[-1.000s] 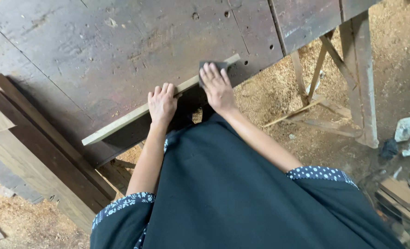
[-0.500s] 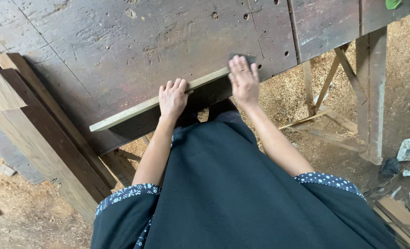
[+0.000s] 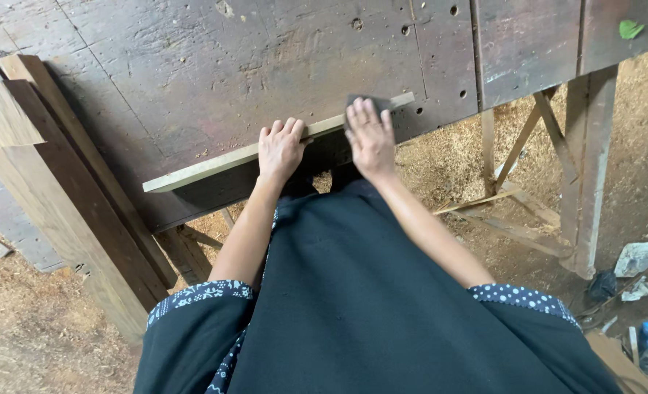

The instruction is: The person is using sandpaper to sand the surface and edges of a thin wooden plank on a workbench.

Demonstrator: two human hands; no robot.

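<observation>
Here, looking down, my left hand (image 3: pixel 280 149) lies flat on a long, thin pale wooden strip (image 3: pixel 214 162) at the near edge of the dark, worn desk (image 3: pixel 251 66), fingers together and pressed down, not curled round it. My right hand (image 3: pixel 371 138) covers a dark sanding pad (image 3: pixel 362 103) near the strip's right end, fingers flat on it; whether they grip its sides I cannot tell. The strip's long axis runs left to right, its right end angled away from me. It looks light, stiff and narrow, likely to slide or flex, so best held flat mid-length. Planks (image 3: pixel 54 190) lean at left; sawdust (image 3: pixel 448 160) covers the floor.
</observation>
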